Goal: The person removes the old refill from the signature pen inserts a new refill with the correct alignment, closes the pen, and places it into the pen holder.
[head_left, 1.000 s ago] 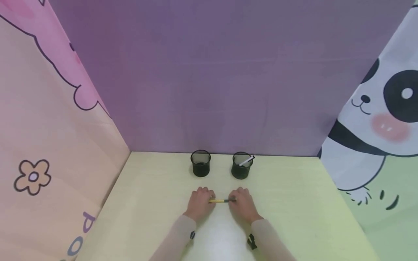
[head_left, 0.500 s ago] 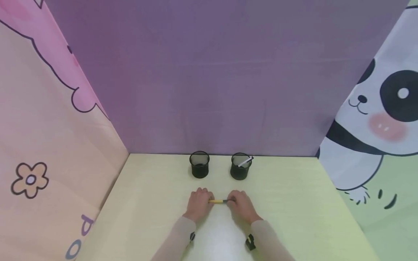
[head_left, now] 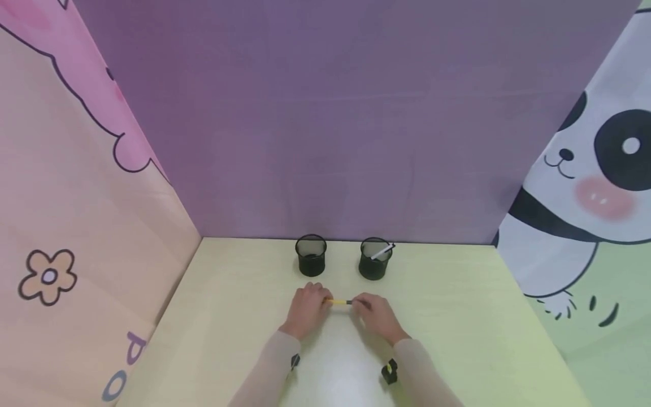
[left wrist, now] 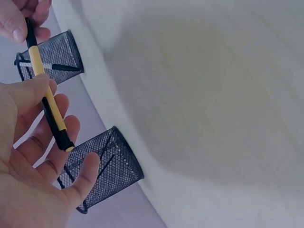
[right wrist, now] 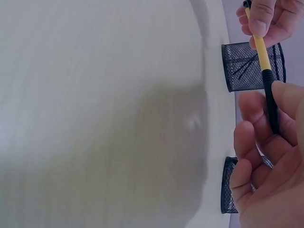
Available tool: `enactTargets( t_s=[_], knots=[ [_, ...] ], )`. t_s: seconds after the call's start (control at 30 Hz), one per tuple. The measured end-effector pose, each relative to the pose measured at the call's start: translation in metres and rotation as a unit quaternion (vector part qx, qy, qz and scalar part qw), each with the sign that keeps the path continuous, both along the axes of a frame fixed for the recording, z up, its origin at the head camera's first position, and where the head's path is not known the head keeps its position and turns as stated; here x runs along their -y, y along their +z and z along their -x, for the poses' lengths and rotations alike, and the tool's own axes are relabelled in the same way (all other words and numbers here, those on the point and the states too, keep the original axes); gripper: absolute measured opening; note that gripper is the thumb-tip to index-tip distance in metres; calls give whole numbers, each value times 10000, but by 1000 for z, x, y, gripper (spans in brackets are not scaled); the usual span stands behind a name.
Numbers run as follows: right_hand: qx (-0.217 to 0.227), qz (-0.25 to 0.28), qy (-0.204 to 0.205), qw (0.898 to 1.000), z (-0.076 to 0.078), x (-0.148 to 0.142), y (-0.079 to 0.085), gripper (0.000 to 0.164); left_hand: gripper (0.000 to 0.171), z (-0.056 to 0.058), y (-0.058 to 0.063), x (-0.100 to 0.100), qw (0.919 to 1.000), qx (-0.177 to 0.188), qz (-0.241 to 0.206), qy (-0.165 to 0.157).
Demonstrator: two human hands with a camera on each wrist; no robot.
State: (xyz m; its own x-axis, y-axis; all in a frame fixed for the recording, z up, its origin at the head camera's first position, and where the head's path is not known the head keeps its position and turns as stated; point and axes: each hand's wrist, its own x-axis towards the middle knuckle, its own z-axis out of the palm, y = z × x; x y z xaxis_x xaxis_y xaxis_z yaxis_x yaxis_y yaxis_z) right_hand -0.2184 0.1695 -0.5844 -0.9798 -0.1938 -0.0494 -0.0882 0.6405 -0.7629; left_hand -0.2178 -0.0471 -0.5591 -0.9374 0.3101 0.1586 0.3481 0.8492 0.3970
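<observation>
A yellow ballpoint pen with a black grip and black clip is held level between both hands. My left hand pinches its yellow barrel near the clip end, thumb on top; the other fingers spread loosely below. At the tip end, my right hand pinches the black grip between thumb and fingers, covering the tip in the head view. The left wrist view shows the clip and the push button past my left thumb. Both hands are in front of two black mesh pen cups.
The left mesh cup and right mesh cup stand near the table's back edge. A white pen with a black end leans in the right cup. Behind rises a purple backdrop; printed cloths flank the pale table.
Both hands have moved a little forward toward the cups, carrying the pen with them. Each hand keeps hold of it. The cups stand where they were.
</observation>
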Motion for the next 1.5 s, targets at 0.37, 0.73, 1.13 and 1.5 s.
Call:
enactTargets(
  t_s=[0.37,0.73,1.13,1.5],
  knots=[
    [-447,343,-246,9981,3,0,13,10,10,6,6,4,9965,-759,-11,-339],
    [-666,552,-438,9953,-1,5,20,7,11,9,8,5,9967,-695,-79,-418],
    [-1128,870,-568,9882,-3,4,20,13,13,10,14,7,9984,-111,-353,-434],
    [-915,589,-369,9934,-1,-1,16,24,13,8,12,8,9983,-293,-290,-417]
  ],
)
